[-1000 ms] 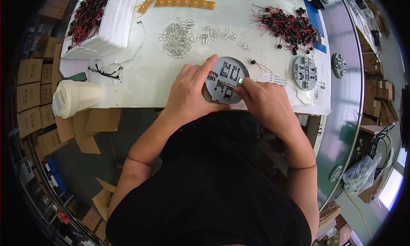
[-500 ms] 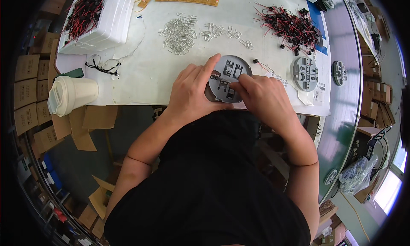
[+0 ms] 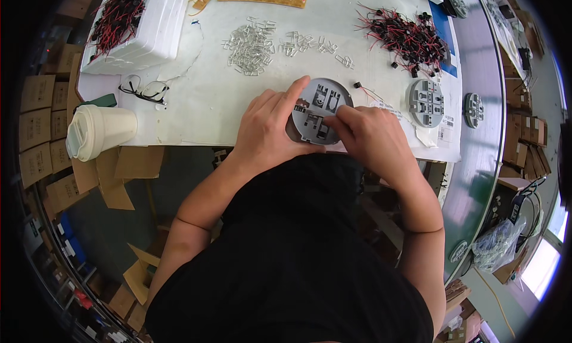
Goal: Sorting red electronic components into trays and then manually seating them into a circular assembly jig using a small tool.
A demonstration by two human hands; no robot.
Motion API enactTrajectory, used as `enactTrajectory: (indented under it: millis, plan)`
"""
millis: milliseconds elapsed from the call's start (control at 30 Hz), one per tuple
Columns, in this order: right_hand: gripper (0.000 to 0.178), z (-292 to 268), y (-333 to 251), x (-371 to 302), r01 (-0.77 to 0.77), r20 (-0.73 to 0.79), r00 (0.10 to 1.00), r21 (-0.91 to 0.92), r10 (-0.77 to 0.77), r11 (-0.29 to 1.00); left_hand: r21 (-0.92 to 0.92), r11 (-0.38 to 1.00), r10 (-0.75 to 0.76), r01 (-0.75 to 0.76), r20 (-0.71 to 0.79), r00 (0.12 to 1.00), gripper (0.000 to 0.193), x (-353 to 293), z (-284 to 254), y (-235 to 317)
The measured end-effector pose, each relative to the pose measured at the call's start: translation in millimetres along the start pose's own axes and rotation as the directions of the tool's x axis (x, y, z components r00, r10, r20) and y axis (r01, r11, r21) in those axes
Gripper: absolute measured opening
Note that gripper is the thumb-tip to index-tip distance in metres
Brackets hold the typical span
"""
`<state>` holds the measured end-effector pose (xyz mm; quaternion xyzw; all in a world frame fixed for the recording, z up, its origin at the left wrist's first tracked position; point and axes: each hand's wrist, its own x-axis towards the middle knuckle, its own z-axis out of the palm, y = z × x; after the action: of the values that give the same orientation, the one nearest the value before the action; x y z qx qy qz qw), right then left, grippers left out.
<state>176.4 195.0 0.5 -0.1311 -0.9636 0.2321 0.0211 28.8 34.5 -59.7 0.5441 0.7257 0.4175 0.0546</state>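
Observation:
A round grey plastic housing (image 3: 310, 124) with dark slots and small fitted parts is tilted up at the table's front edge. My left hand (image 3: 266, 121) grips it from the left, thumb along its lower rim and index finger along its upper left. Over its right side, my right hand (image 3: 374, 134) has its thumb and fingers pressed together against the inner face. Whatever those fingertips hold, if anything, is hidden. A small black buzzer (image 3: 357, 85) with thin red and black wires lies just beyond my right hand.
Beyond my hands lie a pile of clear U-shaped pieces (image 3: 250, 48) and a heap of wired buzzers (image 3: 408, 39). Another grey housing (image 3: 426, 103) rests at right, beside a belt carrying more housings (image 3: 474, 110). At left are a cup (image 3: 107, 131), glasses (image 3: 145, 93) and a foam box (image 3: 155, 33).
The housings on the belt at right have shifted toward me. My right hand has moved slightly down and right on the housing; my left hand keeps its hold.

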Motion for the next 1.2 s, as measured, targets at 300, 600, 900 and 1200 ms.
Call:
enactTrajectory:
  millis: [300,600,900,1200]
  plan:
    - [0.033,8,-20,-6,-0.131,-0.007,0.991,-0.128,0.131,0.983,0.032,0.998,-0.043,0.046,-0.086,0.995,0.116,-4,11,10]
    - [0.029,1,9,6,0.083,0.004,0.997,-0.071,-0.083,0.994,-0.039,0.999,-0.038,0.037,-0.027,0.999,0.111,-6,6,7]
    - [0.027,1,11,6,0.087,-0.004,0.996,-0.030,-0.087,0.996,-0.064,0.997,-0.042,0.039,-0.039,0.998,0.112,-7,6,5]
    - [0.027,1,14,8,0.090,0.008,0.996,-0.013,-0.090,0.996,-0.051,0.998,-0.035,0.032,-0.055,0.998,0.112,-7,8,4]
